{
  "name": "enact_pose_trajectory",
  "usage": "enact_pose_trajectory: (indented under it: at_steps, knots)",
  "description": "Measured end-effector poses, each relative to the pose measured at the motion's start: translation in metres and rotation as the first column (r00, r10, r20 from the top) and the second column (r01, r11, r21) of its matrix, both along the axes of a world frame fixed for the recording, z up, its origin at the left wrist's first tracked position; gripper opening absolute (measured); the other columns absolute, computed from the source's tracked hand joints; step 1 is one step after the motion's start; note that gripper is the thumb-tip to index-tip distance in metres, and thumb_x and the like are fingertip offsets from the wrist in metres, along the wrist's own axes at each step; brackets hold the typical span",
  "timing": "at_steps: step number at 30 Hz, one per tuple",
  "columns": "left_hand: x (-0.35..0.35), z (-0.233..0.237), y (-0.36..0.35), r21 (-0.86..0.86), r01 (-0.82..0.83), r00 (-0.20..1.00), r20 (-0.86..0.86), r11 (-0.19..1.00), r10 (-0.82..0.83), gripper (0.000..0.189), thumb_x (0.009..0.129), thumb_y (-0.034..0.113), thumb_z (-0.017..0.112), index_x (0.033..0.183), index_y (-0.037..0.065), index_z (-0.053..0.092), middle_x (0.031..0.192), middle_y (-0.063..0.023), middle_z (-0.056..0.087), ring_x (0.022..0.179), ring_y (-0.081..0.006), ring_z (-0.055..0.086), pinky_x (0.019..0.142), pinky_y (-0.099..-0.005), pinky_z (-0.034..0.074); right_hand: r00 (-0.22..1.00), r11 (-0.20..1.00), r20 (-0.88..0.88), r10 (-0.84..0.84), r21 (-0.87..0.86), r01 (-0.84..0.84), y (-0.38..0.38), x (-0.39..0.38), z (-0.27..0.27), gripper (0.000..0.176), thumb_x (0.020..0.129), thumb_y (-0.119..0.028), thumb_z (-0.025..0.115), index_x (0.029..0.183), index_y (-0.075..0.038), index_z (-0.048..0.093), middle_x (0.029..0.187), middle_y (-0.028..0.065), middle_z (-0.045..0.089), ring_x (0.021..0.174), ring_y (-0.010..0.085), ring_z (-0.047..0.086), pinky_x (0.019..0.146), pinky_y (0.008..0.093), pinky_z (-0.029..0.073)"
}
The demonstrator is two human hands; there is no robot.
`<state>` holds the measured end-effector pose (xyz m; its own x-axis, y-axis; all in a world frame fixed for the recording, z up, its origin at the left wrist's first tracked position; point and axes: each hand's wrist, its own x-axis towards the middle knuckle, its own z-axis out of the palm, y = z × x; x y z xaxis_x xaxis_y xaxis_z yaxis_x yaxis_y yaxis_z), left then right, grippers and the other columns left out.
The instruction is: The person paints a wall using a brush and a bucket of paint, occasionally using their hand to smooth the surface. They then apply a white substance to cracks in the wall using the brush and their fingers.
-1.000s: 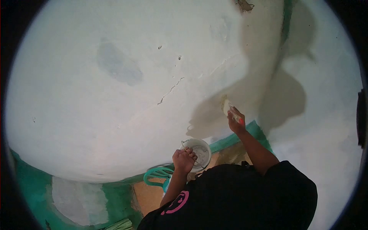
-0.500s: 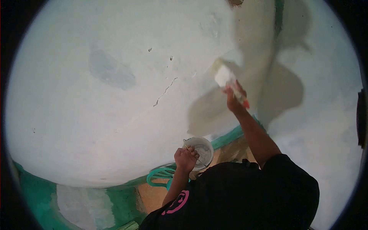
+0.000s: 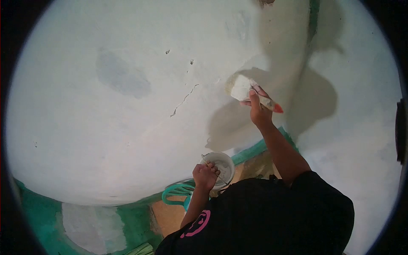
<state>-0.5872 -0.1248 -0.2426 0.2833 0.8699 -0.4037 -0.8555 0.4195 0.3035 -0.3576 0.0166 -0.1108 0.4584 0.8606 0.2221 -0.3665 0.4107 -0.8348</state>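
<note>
My right hand (image 3: pixel 260 104) is closed around a wide paintbrush (image 3: pixel 242 88) with a white-coated body and a red handle tip. The bristles lie against the white wall (image 3: pixel 140 136), right of a thin crack (image 3: pixel 185 100). Lower down, my left hand (image 3: pixel 205 175) is closed on the handle of a bucket (image 3: pixel 231 168). Greyish-white liquid shows inside the bucket, and the fingers cover part of its rim.
A green chair (image 3: pixel 169 193) stands beside the left forearm. Green paint (image 3: pixel 255 152) bands the wall's lower edge, above a tan floor (image 3: pixel 168 219). A wall corner runs down on the right, with arm and body shadows around it.
My right hand has moved the brush slightly down and left on the wall, and its handle has tilted flatter. The left hand and bucket have barely shifted.
</note>
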Motion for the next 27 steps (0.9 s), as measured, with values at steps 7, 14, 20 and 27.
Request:
enact_pose_trajectory:
  at_steps: [7, 14, 20, 27]
  knots:
    - [-0.003, -0.011, 0.003, -0.019, -0.022, 0.999, 0.028, 1.000, 0.022, 0.020, 0.075, 0.024, 0.045, 0.085, 0.009, 0.052, 0.074, -0.0016, 0.050, 0.066, -0.0185, 0.047, 0.065, -0.0328, 0.039, 0.675, 0.942, 0.710, -0.199, 0.328, -0.068, -0.002, 0.013, -0.133, 0.027, 0.088, -0.011, 0.056, 0.111, 0.003, 0.057, 0.096, 0.0160, 0.065, 0.087, 0.0178, 0.064, 0.074, 0.0273, 0.050]
    - [-0.002, -0.003, 0.002, -0.012, -0.019, 0.999, 0.046, 1.000, 0.019, 0.017, 0.077, 0.023, 0.045, 0.086, 0.010, 0.051, 0.075, -0.0019, 0.048, 0.067, -0.0194, 0.047, 0.066, -0.0340, 0.038, 0.731, 0.985, 0.681, 0.040, 0.095, -0.142, -0.015, -0.001, -0.113, 0.026, 0.086, -0.005, 0.059, 0.110, 0.003, 0.057, 0.090, 0.0139, 0.065, 0.081, 0.0163, 0.064, 0.071, 0.0264, 0.050]
    - [0.005, 0.009, 0.001, 0.008, -0.035, 0.999, 0.020, 0.999, 0.035, 0.018, 0.076, 0.022, 0.045, 0.088, 0.009, 0.051, 0.075, -0.0026, 0.048, 0.066, -0.0189, 0.046, 0.065, -0.0337, 0.038, 0.833, 0.946, 0.529, 0.159, 0.160, -0.282, -0.014, -0.023, -0.063, 0.027, 0.086, -0.004, 0.059, 0.110, 0.006, 0.055, 0.086, 0.0126, 0.063, 0.076, 0.0118, 0.061, 0.066, 0.0241, 0.049]
    - [-0.009, -0.007, -0.010, -0.002, -0.100, 0.995, 0.003, 0.995, 0.100, 0.022, 0.074, 0.025, 0.045, 0.088, 0.008, 0.050, 0.077, -0.0044, 0.049, 0.069, -0.0206, 0.045, 0.068, -0.0339, 0.037, 0.821, 0.887, 0.563, 0.094, 0.327, -0.326, -0.007, -0.026, 0.005, 0.036, 0.087, -0.004, 0.058, 0.118, 0.011, 0.049, 0.094, 0.0146, 0.063, 0.077, 0.0103, 0.059, 0.068, 0.0228, 0.048]
